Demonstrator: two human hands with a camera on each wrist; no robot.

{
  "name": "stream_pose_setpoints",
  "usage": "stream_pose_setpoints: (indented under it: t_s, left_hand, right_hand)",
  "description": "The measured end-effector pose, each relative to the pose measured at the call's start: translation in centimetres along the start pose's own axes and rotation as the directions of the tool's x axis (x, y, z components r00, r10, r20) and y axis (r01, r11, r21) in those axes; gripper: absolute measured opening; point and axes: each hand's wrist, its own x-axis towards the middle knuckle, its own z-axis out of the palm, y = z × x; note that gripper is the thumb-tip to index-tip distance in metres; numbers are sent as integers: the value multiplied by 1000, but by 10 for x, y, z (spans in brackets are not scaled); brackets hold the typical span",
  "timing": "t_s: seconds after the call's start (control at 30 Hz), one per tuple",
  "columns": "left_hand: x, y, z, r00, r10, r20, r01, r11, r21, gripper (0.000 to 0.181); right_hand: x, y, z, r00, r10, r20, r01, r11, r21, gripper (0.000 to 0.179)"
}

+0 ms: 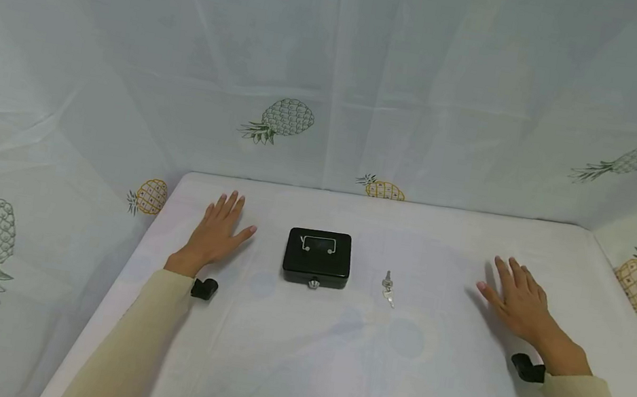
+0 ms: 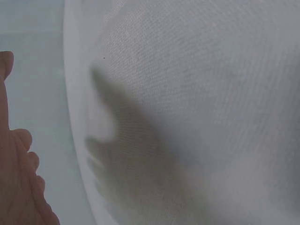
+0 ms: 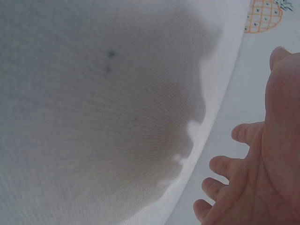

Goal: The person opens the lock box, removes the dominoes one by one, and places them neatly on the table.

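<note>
Black box (image 1: pixel 317 263) as datum, I have the left hand (image 1: pixel 217 234) spread to its left, the right hand (image 1: pixel 518 306) spread well to its right, both empty, and judge the keys (image 1: pixel 387 284) near its right side best lifted by fingertip pinch.

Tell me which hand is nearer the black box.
The left hand: a short gap separates it from the black box, whereas the right hand is farther off, beyond the keys.
</note>
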Motion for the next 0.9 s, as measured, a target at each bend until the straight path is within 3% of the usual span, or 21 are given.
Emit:
stream_pose_setpoints:
  t_s: [0.47, 0.9]
  left_hand:
    - [-2, 2, 3, 1000, 20, -3, -20, 999, -26, 87]
    - [-9, 16, 6, 995, 102, 11, -100, 988, -117, 87]
  right_hand:
    - [4, -12, 8, 1000, -15, 25, 14, 1000, 16, 84]
    - [6, -54, 28, 995, -93, -22, 92, 995, -28, 79]
